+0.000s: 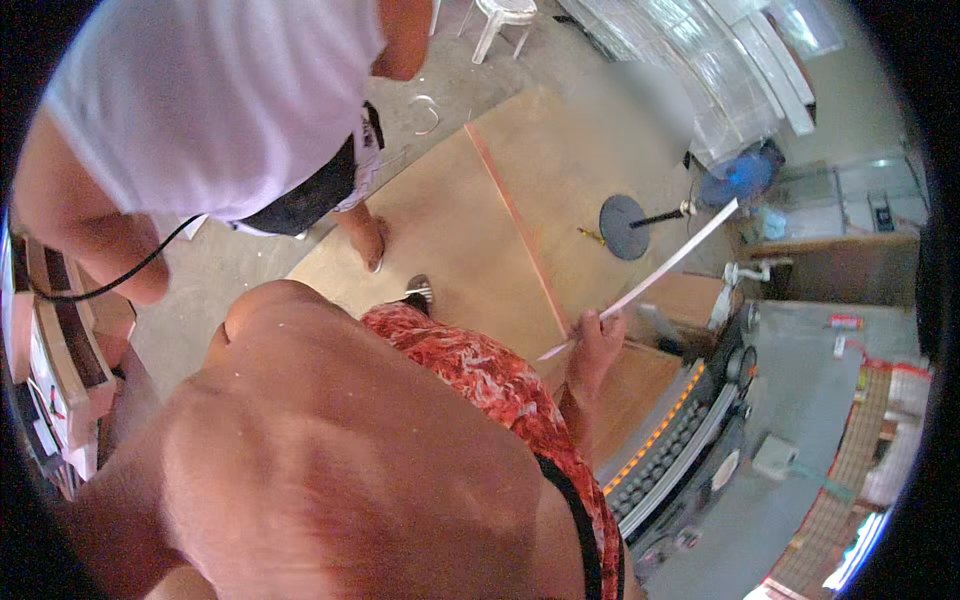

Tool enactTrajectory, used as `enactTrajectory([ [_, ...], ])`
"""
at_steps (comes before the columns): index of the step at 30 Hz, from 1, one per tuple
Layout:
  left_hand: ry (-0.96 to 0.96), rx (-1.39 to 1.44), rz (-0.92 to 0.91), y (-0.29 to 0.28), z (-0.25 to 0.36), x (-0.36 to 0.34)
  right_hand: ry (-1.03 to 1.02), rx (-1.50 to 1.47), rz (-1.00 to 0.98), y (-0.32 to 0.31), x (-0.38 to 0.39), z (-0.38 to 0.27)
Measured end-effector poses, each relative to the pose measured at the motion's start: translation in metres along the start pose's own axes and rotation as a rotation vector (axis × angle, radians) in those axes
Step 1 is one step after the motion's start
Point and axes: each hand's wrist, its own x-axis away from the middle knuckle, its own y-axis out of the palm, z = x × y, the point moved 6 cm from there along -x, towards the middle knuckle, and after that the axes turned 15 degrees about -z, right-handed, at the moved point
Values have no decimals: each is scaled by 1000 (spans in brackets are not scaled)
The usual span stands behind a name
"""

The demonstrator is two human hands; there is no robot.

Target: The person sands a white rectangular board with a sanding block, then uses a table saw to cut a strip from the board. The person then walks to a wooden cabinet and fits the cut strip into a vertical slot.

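Observation:
My right hand, right of my red patterned shorts, is closed around a long thin white strip. One end of the strip points up toward the fan; a short piece shows on the other side of my fist. A flat pinkish-orange strip lies across a large tan board on the floor, its near end close to my fist. Whether my hand touches that strip I cannot tell. My bare torso fills the lower middle. My left upper arm runs out at the lower left, and its hand is outside the picture.
A person in a white shirt stands close at the upper left, with a black cable nearby. A standing fan with a round base is at the right. A cluttered grey worktop fills the lower right. Wooden pieces stand left.

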Motion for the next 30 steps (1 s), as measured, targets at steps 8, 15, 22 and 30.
enactTrajectory([
  [8, -30, -179, 40, -156, 0, 9, 118, -163, -48, -15, -159, 31],
  [15, -103, -251, 90, -274, 4, 41, 49, -134, -274, 0, -354, 38],
  [22, -729, -570, 1157, -343, -49, 225, -97, -58, -457, 32, -552, -24],
  [30, -1083, -529, 1294, -371, -95, 393, -318, -55, -532, 162, -716, -83],
])
